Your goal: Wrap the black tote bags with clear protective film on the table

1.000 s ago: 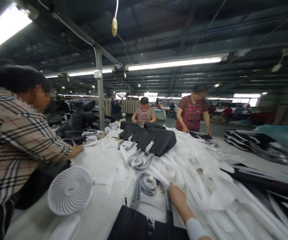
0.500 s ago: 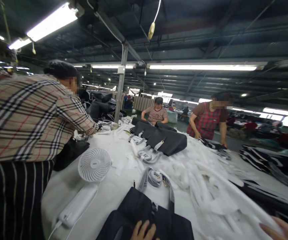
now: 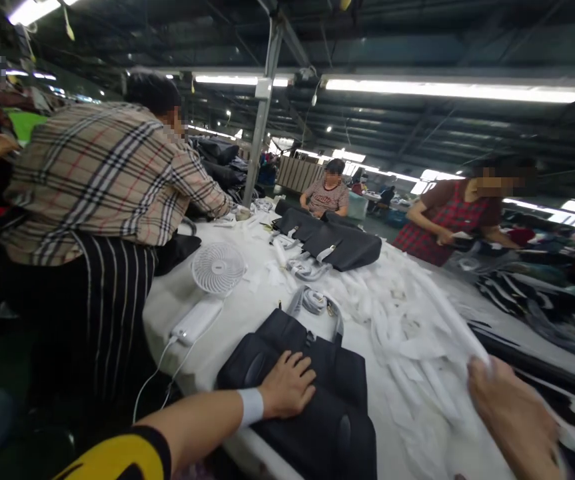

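My left hand (image 3: pixel 287 383) lies flat, fingers spread, on a dark handbag (image 3: pixel 312 393) at the near edge of the white-covered table (image 3: pixel 247 310). My right hand (image 3: pixel 510 413) is at the lower right, fingers closed on a long white paper-wrapped strip (image 3: pixel 454 323) that runs up and left over the heap of white strips (image 3: pixel 402 327). A grey wrapped bag strap (image 3: pixel 314 301) lies just beyond the handbag.
A person in a plaid shirt (image 3: pixel 112 180) leans over the table's left side. A small white fan (image 3: pixel 218 268) and white power bank (image 3: pixel 196 321) sit near the left edge. More dark bags (image 3: pixel 337 245) lie farther back; two other workers stand beyond.
The view swung left and down. My left hand moved onto the handbag and now rests flat on it. My right hand rose from the lower right corner and holds a white strip.
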The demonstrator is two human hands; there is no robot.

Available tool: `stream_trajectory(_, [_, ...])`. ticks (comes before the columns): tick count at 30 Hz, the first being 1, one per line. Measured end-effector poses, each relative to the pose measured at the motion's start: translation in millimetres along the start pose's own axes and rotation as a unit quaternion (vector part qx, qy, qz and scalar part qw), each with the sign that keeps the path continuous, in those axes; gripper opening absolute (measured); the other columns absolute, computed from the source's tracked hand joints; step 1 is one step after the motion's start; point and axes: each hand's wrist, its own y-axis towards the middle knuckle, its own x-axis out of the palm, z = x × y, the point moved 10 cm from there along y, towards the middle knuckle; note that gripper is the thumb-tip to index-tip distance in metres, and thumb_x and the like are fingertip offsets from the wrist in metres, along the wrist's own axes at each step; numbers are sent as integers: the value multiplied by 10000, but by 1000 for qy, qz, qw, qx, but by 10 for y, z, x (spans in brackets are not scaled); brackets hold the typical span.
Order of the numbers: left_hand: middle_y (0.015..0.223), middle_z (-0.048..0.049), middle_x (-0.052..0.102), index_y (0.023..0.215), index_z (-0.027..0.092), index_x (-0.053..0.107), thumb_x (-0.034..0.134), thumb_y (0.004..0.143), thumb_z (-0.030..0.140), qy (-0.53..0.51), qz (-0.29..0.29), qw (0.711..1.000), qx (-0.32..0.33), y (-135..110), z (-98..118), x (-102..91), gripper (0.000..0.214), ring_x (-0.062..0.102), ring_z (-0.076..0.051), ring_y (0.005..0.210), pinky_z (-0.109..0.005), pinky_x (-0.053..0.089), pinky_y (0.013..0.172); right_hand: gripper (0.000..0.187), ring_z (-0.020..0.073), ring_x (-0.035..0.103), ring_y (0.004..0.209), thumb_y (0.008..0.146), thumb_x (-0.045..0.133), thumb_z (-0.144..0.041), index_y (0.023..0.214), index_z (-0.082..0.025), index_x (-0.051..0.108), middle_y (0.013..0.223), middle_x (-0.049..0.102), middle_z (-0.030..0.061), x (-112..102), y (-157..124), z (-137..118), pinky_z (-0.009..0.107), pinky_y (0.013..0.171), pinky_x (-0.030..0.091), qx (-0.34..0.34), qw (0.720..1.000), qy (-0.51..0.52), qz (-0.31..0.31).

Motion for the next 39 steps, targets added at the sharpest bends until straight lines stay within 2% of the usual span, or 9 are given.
stream_trajectory(4, [1378, -74, 508, 1191, 191, 570, 349, 978, 433, 2, -6, 1000, 5, -15, -9, -26, 391, 452, -258, 1255, -469, 305, 1085, 562, 326, 612, 972, 959, 289, -505, 1287, -106, 511, 1085, 628, 215, -289, -691, -1642, 450, 794, 476, -295, 943, 97, 123])
stream_trajectory(8, [1354, -91, 520, 1147, 168, 581, 366, 968, 453, -1, 7, 1000, -5, -20, -31, -67, 399, 455, -252, 1243, -461, 278, 1095, 394, 238, 633, 861, 969, 354, -392, 1229, -168, 550, 991, 637, 117, 324, -1316, -2235, 356, 759, 521, -456, 865, 206, -28])
stream_trajectory(12, [1217, -98, 590, 1110, 146, 590, 383, 948, 517, -3, 16, 1000, -9, 25, -45, -97, 455, 505, -262, 1161, -493, 288, 1072, 369, 216, 645, 757, 923, 376, -379, 1102, -202, 646, 892, 629, 88, 1178, -1423, -1987, 340, 702, 547, -401, 868, 227, -184])
stream_trajectory(15, [1141, -102, 605, 1123, 126, 580, 410, 916, 594, -5, 14, 1000, 7, 65, -20, -123, 539, 551, -253, 1063, -478, 333, 1024, 421, 227, 652, 783, 877, 443, -472, 1077, -190, 684, 862, 641, 88, 1433, -1336, -1726, 351, 749, 549, -350, 870, 255, -237])
stream_trajectory(23, [999, -120, 605, 983, 122, 576, 337, 867, 736, 56, 67, 992, 87, 104, 254, -550, 669, 583, -250, 908, -383, 422, 783, 599, 318, 619, 1049, 747, 597, -646, 1120, -191, 708, 1111, 691, 124, 1445, -1237, -1360, 429, 952, 479, -262, 836, 273, -397])
stream_trajectory(30, [881, -116, 658, 944, 143, 591, 379, 841, 751, 64, 16, 994, 84, 240, 407, -648, 652, 649, -253, 769, -344, 457, 626, 564, 280, 641, 931, 832, 524, -647, 1106, -196, 721, 1007, 708, 89, 1256, -1778, -1592, 371, 830, 530, -287, 699, 299, -583])
stream_trajectory(33, [855, -126, 692, 938, 154, 619, 369, 834, 766, 28, -70, 996, 48, 316, 325, -495, 670, 680, -274, 762, -352, 487, 618, 566, 288, 641, 915, 806, 557, -648, 1086, -186, 726, 969, 715, 84, 1289, -1844, -1644, 386, 818, 529, -261, 679, 314, -610])
stream_trajectory(35, [837, -131, 707, 911, 162, 642, 364, 820, 786, 1, -144, 989, 34, 326, 266, -343, 689, 693, -287, 769, -354, 502, 615, 568, 297, 637, 946, 782, 573, -662, 1033, -180, 738, 949, 721, 90, 1334, -1760, -1615, 390, 851, 516, -244, 707, 320, -581])
stream_trajectory(39, [838, -141, 721, 847, 157, 677, 350, 816, 798, -4, -170, 986, 1, 333, 151, -197, 721, 702, -310, 817, -368, 517, 656, 620, 250, 656, 743, 774, 445, -726, 778, -165, 710, 771, 706, 94, 1356, -1396, -1298, 332, 691, 515, -187, 845, 260, -427])
